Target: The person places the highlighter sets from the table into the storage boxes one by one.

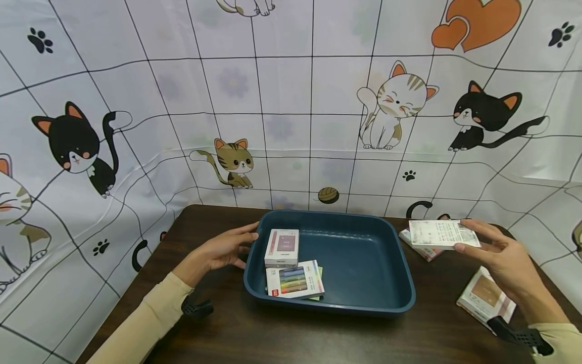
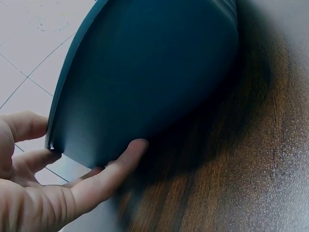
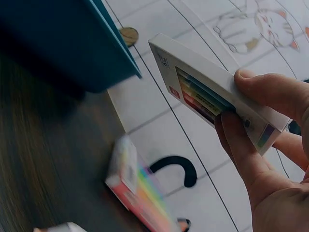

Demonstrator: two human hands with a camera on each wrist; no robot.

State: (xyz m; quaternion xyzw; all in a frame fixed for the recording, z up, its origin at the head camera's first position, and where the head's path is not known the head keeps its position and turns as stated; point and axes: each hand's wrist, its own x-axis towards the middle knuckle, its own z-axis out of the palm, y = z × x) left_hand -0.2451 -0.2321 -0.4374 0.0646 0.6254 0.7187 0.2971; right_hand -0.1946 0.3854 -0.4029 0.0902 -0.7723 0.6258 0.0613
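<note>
My left hand (image 1: 226, 246) grips the left end of a dark blue plastic tray (image 1: 364, 307). In the left wrist view, fingertips touch the tray's edge and the thumb lies against its outer wall. Raised beyond the tray's right side, my right hand (image 1: 506, 258) pinches a flat white box of crayons (image 3: 193, 89) between thumb and fingers. A window in that box shows coloured sticks. Inside the tray, at its left, lie a white box with a mauve panel (image 1: 282, 248) and another crayon box (image 1: 294, 280), overlapping something green-edged.
Right of the tray, a rainbow-striped box (image 3: 140, 191) lies on the dark wooden table (image 1: 273, 336), partly beneath the raised box in the head view. Nearer me is a white box with a brown panel (image 1: 488, 293). A cat-patterned sheet (image 1: 291, 131) hangs behind the table.
</note>
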